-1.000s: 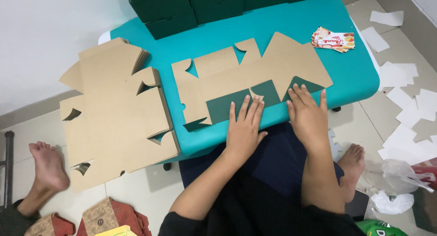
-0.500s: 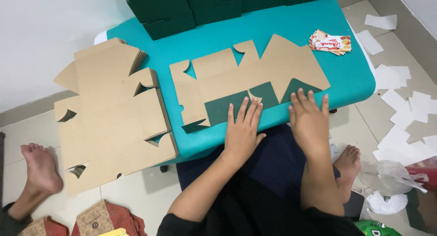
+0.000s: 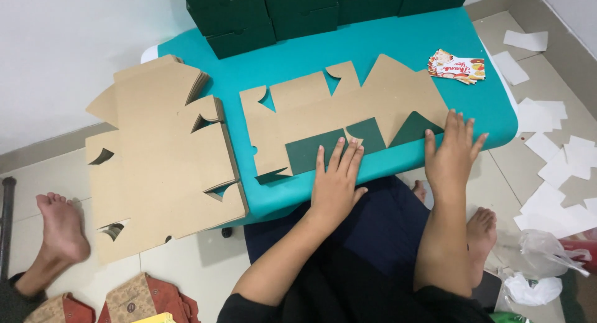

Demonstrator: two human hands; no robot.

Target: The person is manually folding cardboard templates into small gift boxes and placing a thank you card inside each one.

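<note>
Brown card (image 3: 348,111) is showing dark green flaps on a teal table (image 3: 385,43); boxes (image 3: 298,12) are looking dark green, paper scraps (image 3: 553,167) white

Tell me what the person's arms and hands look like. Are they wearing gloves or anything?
No gloves. The left hand and right hand are both bare, with no rings, watch or bracelet that I can see. The forearms are bare too. Dark sleeves show only near the elbows, at the bottom of the picture.
</note>
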